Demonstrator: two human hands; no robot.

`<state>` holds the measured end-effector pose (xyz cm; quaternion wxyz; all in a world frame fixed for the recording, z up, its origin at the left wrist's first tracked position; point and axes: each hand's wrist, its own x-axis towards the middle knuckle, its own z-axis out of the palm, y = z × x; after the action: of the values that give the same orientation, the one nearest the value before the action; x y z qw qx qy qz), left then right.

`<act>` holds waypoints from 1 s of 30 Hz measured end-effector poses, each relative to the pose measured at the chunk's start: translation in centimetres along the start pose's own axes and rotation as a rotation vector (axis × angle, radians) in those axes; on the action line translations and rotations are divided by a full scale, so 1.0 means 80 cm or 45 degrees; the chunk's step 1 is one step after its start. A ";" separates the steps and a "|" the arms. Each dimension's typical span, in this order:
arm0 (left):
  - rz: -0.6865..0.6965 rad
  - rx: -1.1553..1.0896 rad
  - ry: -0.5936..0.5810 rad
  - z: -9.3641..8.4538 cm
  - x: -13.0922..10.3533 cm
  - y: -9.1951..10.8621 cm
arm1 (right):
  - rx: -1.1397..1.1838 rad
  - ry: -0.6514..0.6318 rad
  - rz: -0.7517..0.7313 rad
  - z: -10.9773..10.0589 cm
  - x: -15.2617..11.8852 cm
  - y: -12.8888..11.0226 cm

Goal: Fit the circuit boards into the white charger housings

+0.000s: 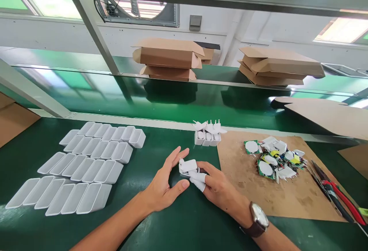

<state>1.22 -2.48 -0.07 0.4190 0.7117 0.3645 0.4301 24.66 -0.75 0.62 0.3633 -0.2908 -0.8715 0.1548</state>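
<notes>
my right hand (pixel 216 184) grips a white plastic piece (pixel 189 165) by its right end, above the green bench (pixel 161 228). long axis: roughly left to right; broad face: up. my left hand (pixel 164 185) is open, just beside the piece. farther out: white cases (pixel 139 139) left, circuit boards (pixel 265 169) right.

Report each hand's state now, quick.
Left hand: open, beside the small white case; whether it touches cannot be told.
Right hand: closed, holding the small white case.
</notes>
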 end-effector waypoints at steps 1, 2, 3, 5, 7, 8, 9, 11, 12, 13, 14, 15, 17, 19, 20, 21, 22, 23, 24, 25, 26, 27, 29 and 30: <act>0.006 0.010 0.015 0.001 0.000 -0.001 | 0.007 -0.025 0.005 0.002 0.000 0.001; 0.008 0.022 0.027 0.002 0.000 -0.002 | 0.012 -0.030 0.012 0.004 0.000 0.003; 0.005 0.037 0.039 0.003 0.000 -0.003 | 0.014 -0.021 0.020 0.006 0.000 0.003; -0.014 0.094 0.078 0.003 0.000 -0.003 | 0.010 0.010 0.036 0.008 0.001 0.001; -0.052 0.175 0.139 0.001 0.000 -0.001 | 0.010 0.022 0.073 0.008 0.002 -0.002; -0.073 0.209 0.178 0.000 0.001 0.000 | 0.008 0.022 0.091 0.008 0.003 -0.004; -0.093 0.231 0.215 0.000 0.002 0.002 | 0.003 0.019 0.104 0.008 0.003 -0.005; -0.110 0.234 0.271 -0.001 0.005 0.005 | -0.022 0.017 0.096 0.007 0.004 -0.007; -0.110 0.226 0.288 -0.001 0.006 0.006 | -0.036 0.013 0.084 0.007 0.004 -0.007; -0.104 0.217 0.296 0.000 0.007 0.006 | -0.044 0.008 0.081 0.007 0.003 -0.008; -0.098 0.209 0.294 0.000 0.008 0.007 | -0.051 -0.006 0.089 0.006 0.004 -0.009; -0.091 0.205 0.286 0.000 0.009 0.007 | -0.069 -0.034 0.096 0.006 0.004 -0.010; -0.073 0.217 0.272 0.001 0.009 0.008 | -0.143 -0.108 0.097 0.005 0.005 -0.012; -0.052 0.243 0.269 0.000 0.010 0.009 | -0.200 -0.157 0.094 0.004 0.005 -0.013; -0.048 0.254 0.270 0.000 0.010 0.010 | -0.189 -0.161 0.100 0.004 0.005 -0.012; -0.045 0.259 0.269 -0.001 0.010 0.010 | -0.150 -0.148 0.120 0.004 0.005 -0.012; -0.047 0.263 0.269 -0.001 0.010 0.010 | -0.093 -0.118 0.162 0.004 0.004 -0.011; -0.051 0.266 0.269 -0.001 0.010 0.011 | -0.033 -0.079 0.213 0.003 0.003 -0.009; -0.058 0.271 0.268 -0.002 0.010 0.011 | 0.017 -0.041 0.262 0.003 0.002 -0.007; -0.066 0.276 0.265 -0.002 0.010 0.010 | 0.054 -0.020 0.292 0.002 0.001 -0.006; -0.077 0.281 0.260 -0.002 0.010 0.010 | 0.074 -0.020 0.294 0.002 0.001 -0.004; -0.094 0.286 0.255 -0.002 0.009 0.008 | 0.083 -0.037 0.272 0.001 0.000 -0.003; -0.141 0.291 0.260 -0.002 0.008 0.005 | 0.092 -0.096 0.190 0.001 0.001 -0.002; -0.168 0.288 0.275 -0.002 0.007 0.002 | 0.104 -0.109 0.170 0.001 0.002 -0.003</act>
<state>1.30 -2.00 0.31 0.3220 0.6785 0.4995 0.4317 24.42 -0.82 0.75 0.3263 -0.3265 -0.8578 0.2263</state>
